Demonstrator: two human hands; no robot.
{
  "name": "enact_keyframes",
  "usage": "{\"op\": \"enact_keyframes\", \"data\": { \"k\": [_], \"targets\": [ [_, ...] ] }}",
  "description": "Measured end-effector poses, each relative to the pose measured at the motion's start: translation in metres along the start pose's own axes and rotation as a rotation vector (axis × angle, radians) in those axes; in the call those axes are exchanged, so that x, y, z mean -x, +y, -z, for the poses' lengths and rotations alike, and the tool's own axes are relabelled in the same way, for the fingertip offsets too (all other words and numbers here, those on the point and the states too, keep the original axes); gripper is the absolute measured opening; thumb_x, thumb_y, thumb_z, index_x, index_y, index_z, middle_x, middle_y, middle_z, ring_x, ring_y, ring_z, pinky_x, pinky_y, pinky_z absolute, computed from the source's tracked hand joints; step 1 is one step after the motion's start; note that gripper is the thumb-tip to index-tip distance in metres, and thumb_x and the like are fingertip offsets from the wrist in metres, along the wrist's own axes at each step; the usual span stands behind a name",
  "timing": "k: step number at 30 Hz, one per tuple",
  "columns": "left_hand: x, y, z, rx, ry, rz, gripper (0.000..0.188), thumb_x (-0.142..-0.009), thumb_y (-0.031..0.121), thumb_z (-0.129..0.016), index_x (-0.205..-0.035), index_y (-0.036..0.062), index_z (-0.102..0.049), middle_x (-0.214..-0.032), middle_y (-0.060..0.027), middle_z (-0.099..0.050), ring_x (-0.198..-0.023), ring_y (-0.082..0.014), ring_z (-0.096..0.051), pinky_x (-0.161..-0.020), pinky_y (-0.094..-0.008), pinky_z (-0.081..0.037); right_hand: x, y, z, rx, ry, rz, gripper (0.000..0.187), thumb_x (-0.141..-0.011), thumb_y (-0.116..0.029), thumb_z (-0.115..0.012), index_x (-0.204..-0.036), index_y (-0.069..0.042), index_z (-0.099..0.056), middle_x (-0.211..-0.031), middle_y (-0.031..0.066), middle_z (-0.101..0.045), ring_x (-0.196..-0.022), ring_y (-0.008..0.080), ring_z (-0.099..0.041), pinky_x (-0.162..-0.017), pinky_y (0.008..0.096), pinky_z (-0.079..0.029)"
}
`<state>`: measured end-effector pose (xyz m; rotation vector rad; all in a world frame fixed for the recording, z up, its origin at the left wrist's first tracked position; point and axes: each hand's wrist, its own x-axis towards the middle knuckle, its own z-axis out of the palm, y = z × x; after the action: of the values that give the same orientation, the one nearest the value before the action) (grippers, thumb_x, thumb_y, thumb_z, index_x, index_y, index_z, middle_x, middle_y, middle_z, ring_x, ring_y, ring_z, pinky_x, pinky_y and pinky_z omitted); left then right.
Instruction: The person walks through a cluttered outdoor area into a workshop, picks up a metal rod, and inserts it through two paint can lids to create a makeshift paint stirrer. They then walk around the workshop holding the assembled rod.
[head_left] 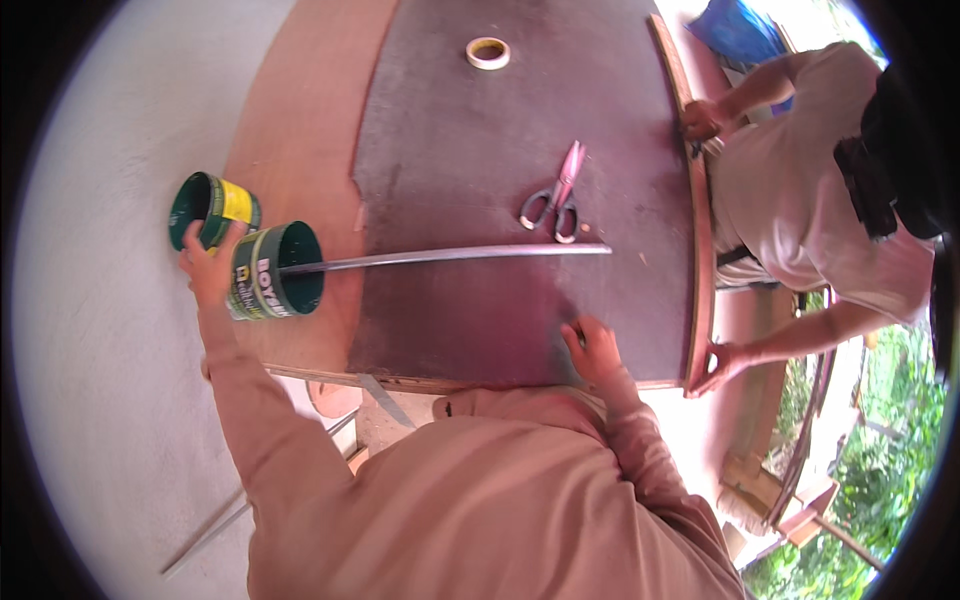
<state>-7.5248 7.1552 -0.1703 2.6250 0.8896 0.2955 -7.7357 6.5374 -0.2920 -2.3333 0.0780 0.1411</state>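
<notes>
We see our left hand (207, 268) wrapped around a dark green can (272, 271) that lies tipped on its side, its open mouth turned toward our right. The can carries a pale label band around its body, and its inside looks a deep, glossy green. A long thin metal rod (450, 255) sticks out of that mouth and runs across the board, ending beyond and above our right hand. Just past our left hand, touching or nearly touching the first can, lies a second green can (212, 208) with a yellow label, also on its side (its mouth faces away from the first one).

Our right hand (593, 348) rests flat, fingers spread open, on a dark brown sheet (480, 150) that covers most of a lighter wooden board (290, 130). It holds nothing. Above this hand, just past the rod's far end, lie scissors (556, 195) with pink blades and grey handles, slightly parted. Far beyond both hands sits a roll of pale tape (488, 53).

To the right of our right hand, another person in a light shirt holds a narrow wooden strip (700, 230) along the sheet's edge, one hand (700, 120) near its far end and the other hand (722, 362) near its close end.
</notes>
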Motion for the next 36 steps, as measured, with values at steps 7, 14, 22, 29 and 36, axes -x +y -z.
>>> {"op": "enact_keyframes", "data": {
  "k": [7,14,22,29,36],
  "targets": [
    [0.076,-0.022,-0.008,-0.312,-0.076,-0.226,0.078,-0.093,0.017,-0.067,-0.164,0.0261,-0.038,-0.155,-0.035,-0.046,-0.144,-0.0505,-0.048,-0.114,-0.0588,-0.045,-0.114,-0.012,-0.011,0.226,0.105,0.353,0.03,-0.091,-0.017,-0.078,-0.119,-0.012,-0.072,-0.108,0.0139,-0.061,-0.105,0.038,-0.061,-0.091,0.0491,-0.051],
    [0.04,-0.109,0.083,-0.018,-0.148,0.192,0.053,-0.091,0.005,-0.046,-0.143,-0.0045,-0.055,-0.123,-0.0323,-0.07,-0.096,-0.0478,-0.077,-0.065,-0.0477,-0.07,-0.144,-0.021,-0.025,0.432,0.119,0.571,0.028,-0.077,-0.017,-0.085,-0.098,-0.013,-0.068,-0.103,0.0084,-0.058,-0.105,0.0328,-0.06,-0.092,0.0493,-0.049],
    [-0.004,-0.198,0.124,0.059,-0.217,0.222,0.045,-0.089,0.013,-0.053,-0.118,-0.0212,-0.055,-0.104,-0.0344,-0.067,-0.085,-0.0482,-0.075,-0.065,-0.0499,-0.064,-0.075,-0.047,0.033,0.289,0.222,0.478,0.034,-0.071,-0.021,-0.091,-0.082,-0.011,-0.061,-0.087,0.0074,-0.059,-0.087,0.0338,-0.066,-0.072,0.05,-0.055],
    [-0.057,-0.222,0.059,1.352,-0.114,0.558,0.048,-0.105,0.007,-0.058,-0.142,-0.0217,-0.045,-0.14,-0.0285,-0.055,-0.114,-0.036,-0.064,-0.096,-0.0406,-0.068,-0.015,-0.032,0.069,0.348,0.183,0.285,0.033,-0.074,-0.022,-0.092,-0.086,-0.01,-0.065,-0.09,0.0069,-0.062,-0.091,0.0329,-0.066,-0.076,0.0476,-0.056],
    [-0.038,-0.237,0.006,-0.11,-0.125,-0.12,0.053,-0.112,0.03,-0.059,-0.138,-0.0161,-0.056,-0.137,-0.0218,-0.066,-0.122,-0.0325,-0.063,-0.104,-0.0439,-0.058,0.023,-0.026,0.071,0.342,0.179,0.238,0.033,-0.076,-0.024,-0.09,-0.089,-0.009,-0.065,-0.095,0.0079,-0.062,-0.097,0.032,-0.066,-0.078,0.0481,-0.057]
  ]
}}
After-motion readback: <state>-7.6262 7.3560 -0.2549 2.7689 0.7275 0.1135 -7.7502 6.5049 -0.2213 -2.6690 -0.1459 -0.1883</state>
